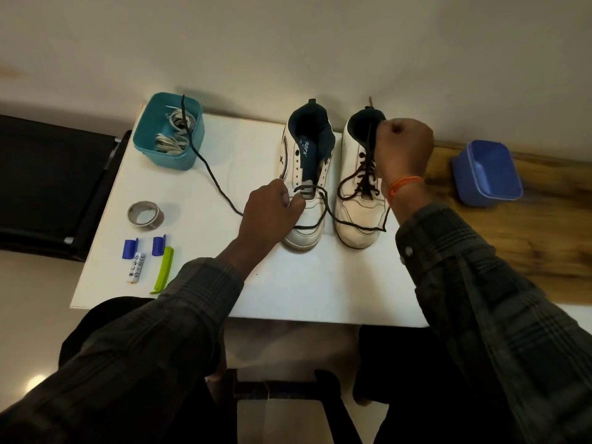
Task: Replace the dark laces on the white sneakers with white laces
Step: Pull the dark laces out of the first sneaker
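Two white sneakers stand side by side on the white table [205,174]. The left sneaker [307,174] is almost unlaced; its dark lace [205,165] still crosses the lowest eyelets, and one end trails left into the teal bin. My left hand [272,213] pinches that lace at the lowest eyelets. The right sneaker [360,187] is laced with a dark lace. My right hand [403,152] is fisted over its collar, gripping a dark lace end. White laces [174,133] lie coiled in the teal bin [168,133].
A tape roll [144,213], two blue clips [129,248], a small white tube [136,267] and a green clip [163,272] lie at the table's left. A blue bin [487,173] sits on the wooden surface at right. A dark chair stands at left.
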